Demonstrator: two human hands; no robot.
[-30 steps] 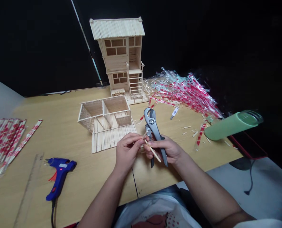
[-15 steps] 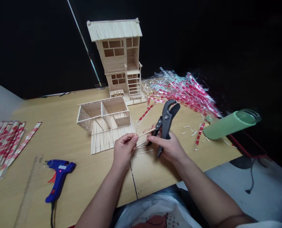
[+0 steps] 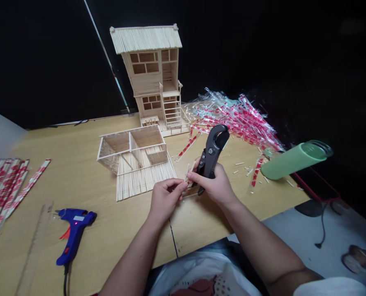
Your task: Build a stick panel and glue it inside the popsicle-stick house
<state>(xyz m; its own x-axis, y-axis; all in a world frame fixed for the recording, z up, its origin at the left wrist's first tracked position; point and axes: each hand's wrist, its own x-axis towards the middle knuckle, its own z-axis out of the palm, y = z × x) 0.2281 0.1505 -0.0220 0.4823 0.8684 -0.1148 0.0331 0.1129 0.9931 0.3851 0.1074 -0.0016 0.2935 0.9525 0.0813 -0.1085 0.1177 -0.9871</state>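
Observation:
In my right hand (image 3: 217, 185) is a dark grey pair of cutters (image 3: 212, 150), its curved jaw pointing up and away. The thumb and fingertips of that hand also meet short pale wooden sticks (image 3: 188, 169). Close beside it, my left hand (image 3: 167, 197) is closed in a pinch on the lower end of a stick. The fingertips of both hands nearly touch and partly hide the sticks. Just beyond my left hand lies an open-topped model room (image 3: 133, 152) on a floor of sticks (image 3: 146, 181). Behind it stands a two-storey stick house (image 3: 149, 74).
A blue glue gun (image 3: 75, 230) and clear ruler (image 3: 35, 246) lie at left, near wrapped chopsticks (image 3: 7, 185). Torn wrappers (image 3: 238, 117) are heaped at the back right. A green bottle (image 3: 294, 160) stands by the right edge, with stick offcuts (image 3: 247, 170) nearby.
My hands have come closer together, the right one moving inward with the cutters. The sticks between my fingers now stand more upright. The whole view has shifted slightly.

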